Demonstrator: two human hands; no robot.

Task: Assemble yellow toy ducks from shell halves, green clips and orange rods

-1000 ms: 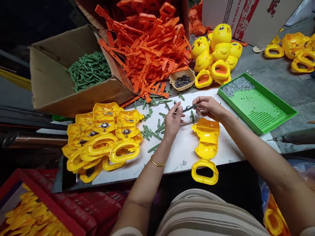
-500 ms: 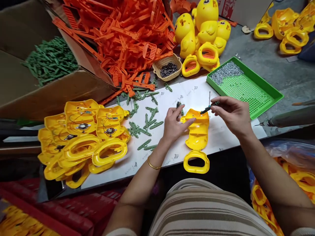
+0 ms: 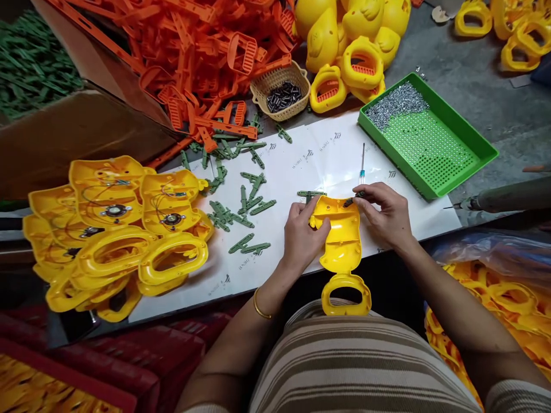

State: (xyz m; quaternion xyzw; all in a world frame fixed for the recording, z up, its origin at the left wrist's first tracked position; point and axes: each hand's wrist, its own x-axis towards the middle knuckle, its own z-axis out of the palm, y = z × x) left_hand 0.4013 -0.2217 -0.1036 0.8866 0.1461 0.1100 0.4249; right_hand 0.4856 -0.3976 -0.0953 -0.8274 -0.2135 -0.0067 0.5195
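A yellow duck-shaped plastic half-shell (image 3: pixel 340 229), hollow side up, lies at the table's front edge, its ring-shaped handle (image 3: pixel 346 294) hanging over toward me. My left hand (image 3: pixel 305 232) grips the shell's upper left side, thumb inside and fingers around the outer edge. Pinched in my right hand (image 3: pixel 383 212) is a small dark green plastic piece (image 3: pixel 349 202), at the shell's upper right corner; the fingers hide part of it. Just behind my right hand lies a screwdriver (image 3: pixel 362 163) with a clear and teal handle. A green plastic strip (image 3: pixel 312 194) lies by my left fingertips.
Loose green strips (image 3: pixel 243 209) cover the table's left-middle, beside stacked yellow shells with wired speakers (image 3: pixel 114 211). Behind are a heap of orange parts (image 3: pixel 193 51), a basket (image 3: pixel 262 103) of dark small parts, and finished-looking ducks (image 3: pixel 370 23). A green tray (image 3: pixel 465 152) holds screws.
My right hand has lowered the dark green piece to the shell's upper right corner. My left hand has closed on the shell's side. The camera view has shifted.
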